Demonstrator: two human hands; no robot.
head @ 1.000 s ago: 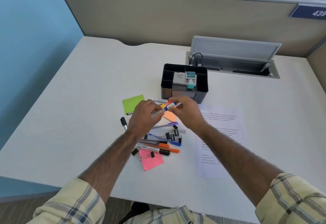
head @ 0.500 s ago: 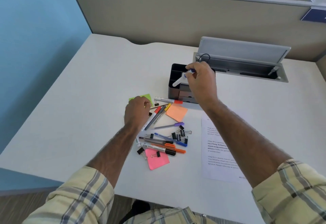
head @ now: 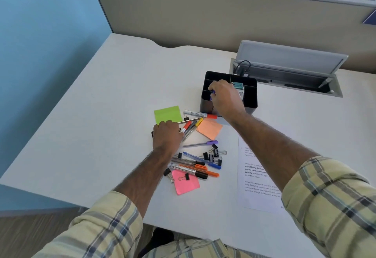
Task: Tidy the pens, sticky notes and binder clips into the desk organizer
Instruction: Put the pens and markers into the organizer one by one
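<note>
The right hand (head: 225,98) is over the desk organizer (head: 251,100), just right of the middle of the frame. Its fingers are curled round a pen with a blue cap (head: 212,94); only a bit of the pen shows. It looks ready to go in a slot on the left side of the box. To do this well, the hand should stand the pen up, slide it down slowly, then let go. The left hand (head: 165,135) lies on a bunch of pens (head: 190,127) by the green sticky note (head: 167,113). Its fingers bend down, but nobody can tell if they grip one. Binder clips (head: 213,155) and a pink sticky note (head: 186,183) wait lower on the surface (head: 122,105).
</note>
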